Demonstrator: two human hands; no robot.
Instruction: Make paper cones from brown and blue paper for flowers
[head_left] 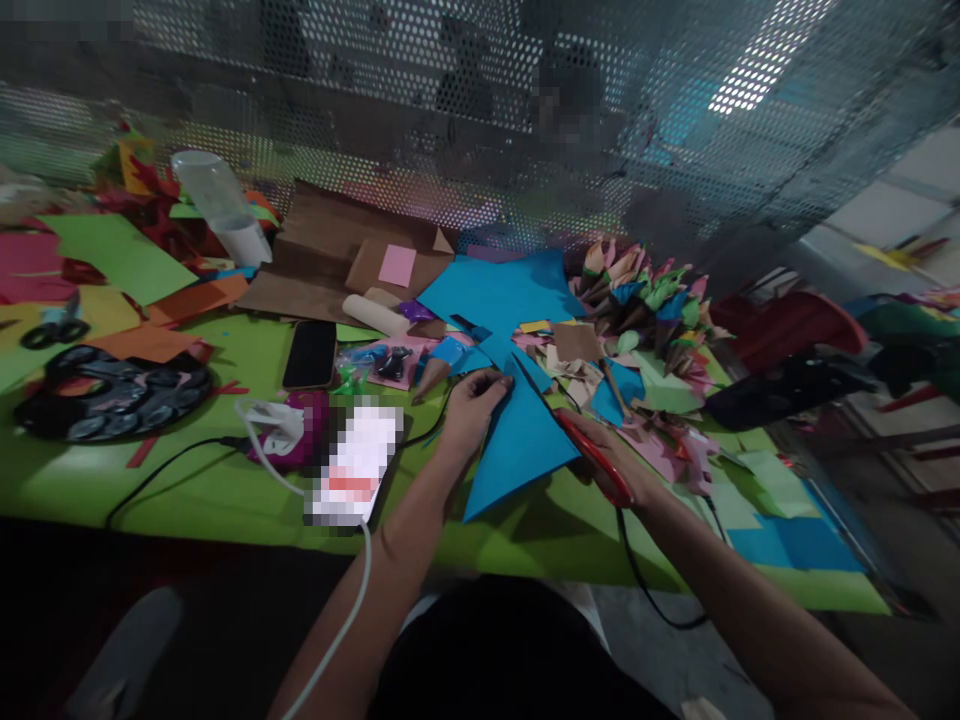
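Observation:
A sheet of blue paper (517, 450) with a slanted edge is pinched at its upper left by my left hand (478, 395), fingers closed. Red-handled scissors (600, 460) are in my right hand (611, 450), which wraps round the handles. Their dark blades reach up and left along the right edge of the paper; how far they are parted I cannot tell. Behind lies a larger piece of blue paper (502, 290), and smaller blue scraps are around it.
A lit phone (356, 465) with a white cable lies left of my left arm, near a dark phone (310, 354). Bunched paper cones (652, 290) stand at the back right. A glue gun (694, 455) is on the right; black scissors (56, 325) are far left.

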